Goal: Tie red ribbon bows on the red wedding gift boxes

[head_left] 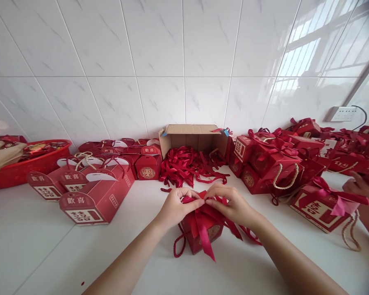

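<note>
A small red gift box with a gold round emblem stands on the white table in front of me. Over its top lies a red satin ribbon, one tail hanging down the front. My left hand pinches the ribbon between thumb and fingers. Close against it, my right hand is also closed on the ribbon, thumb tips nearly meeting above the box. The fingers partly hide the knot or loop. A dark red cord handle hangs at the box's left side.
Behind stands an open cardboard box with loose red ribbons spilling out. Red boxes fill the left, beribboned boxes the right. Another person's hand is at a red basin; another hand shows at far right.
</note>
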Demonstrator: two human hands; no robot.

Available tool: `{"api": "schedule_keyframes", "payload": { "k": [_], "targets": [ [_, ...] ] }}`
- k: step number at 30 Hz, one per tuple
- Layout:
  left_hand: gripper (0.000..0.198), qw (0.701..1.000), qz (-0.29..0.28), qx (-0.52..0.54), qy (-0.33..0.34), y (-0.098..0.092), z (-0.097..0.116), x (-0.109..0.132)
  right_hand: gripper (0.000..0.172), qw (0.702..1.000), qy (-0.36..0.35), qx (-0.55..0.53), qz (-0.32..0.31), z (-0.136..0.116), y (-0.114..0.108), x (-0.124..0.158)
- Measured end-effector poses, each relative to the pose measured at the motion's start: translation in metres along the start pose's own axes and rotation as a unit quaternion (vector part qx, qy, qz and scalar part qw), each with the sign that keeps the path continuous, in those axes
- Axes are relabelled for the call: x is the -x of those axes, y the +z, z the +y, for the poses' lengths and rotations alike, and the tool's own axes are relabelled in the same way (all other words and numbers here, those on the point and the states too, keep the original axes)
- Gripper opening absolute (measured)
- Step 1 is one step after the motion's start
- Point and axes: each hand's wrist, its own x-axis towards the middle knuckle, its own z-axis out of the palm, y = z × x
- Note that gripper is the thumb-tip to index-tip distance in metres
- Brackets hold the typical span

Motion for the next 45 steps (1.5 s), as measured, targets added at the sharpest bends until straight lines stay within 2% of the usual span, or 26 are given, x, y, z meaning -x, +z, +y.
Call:
{"api": "schedule_keyframes", "payload": {
  "k": [3,6,9,14,17,21,26,31,37,45],
  "targets": [
    [0.018,1.000,-0.004,0.019,-0.004,0.001,-0.002,0.000,0.012,0.998,0.045,-0.019,0.026,0.001,0.003,-0.001],
    [0.019,1.000,-0.006,0.019,-0.015,0.001,-0.003,-0.001,0.013,0.994,0.095,-0.037,0.029,0.003,0.002,-0.001],
    [0.022,1.000,-0.010,0.014,-0.015,0.001,-0.006,-0.001,0.016,0.991,0.116,-0.064,0.032,0.008,-0.002,-0.001],
    [0.022,0.999,-0.032,0.005,-0.006,-0.002,-0.006,-0.002,0.018,0.992,0.090,-0.082,0.032,0.015,-0.009,-0.001],
    [0.018,0.999,-0.040,0.005,-0.006,-0.004,-0.003,-0.002,0.018,0.992,0.082,-0.098,0.012,0.015,-0.010,-0.001],
    [0.024,0.998,-0.044,0.037,-0.029,-0.007,0.003,-0.001,0.015,0.990,0.083,-0.108,-0.018,0.010,-0.011,0.001],
    [0.028,0.998,-0.030,0.041,-0.047,-0.006,0.005,0.001,0.015,0.993,0.099,-0.063,-0.020,0.005,-0.012,0.003],
    [0.024,0.998,-0.025,0.035,-0.034,-0.004,0.002,0.001,0.028,0.995,0.099,-0.012,-0.029,0.007,-0.010,0.002],
    [0.021,0.999,-0.015,-0.003,-0.042,-0.003,0.000,0.001,0.033,0.998,0.061,-0.007,-0.015,0.012,-0.010,0.002],
    [0.023,0.998,-0.024,0.014,-0.050,-0.001,0.000,-0.001,0.032,1.000,0.018,0.009,0.019,0.015,-0.014,0.001]
  ]
}}
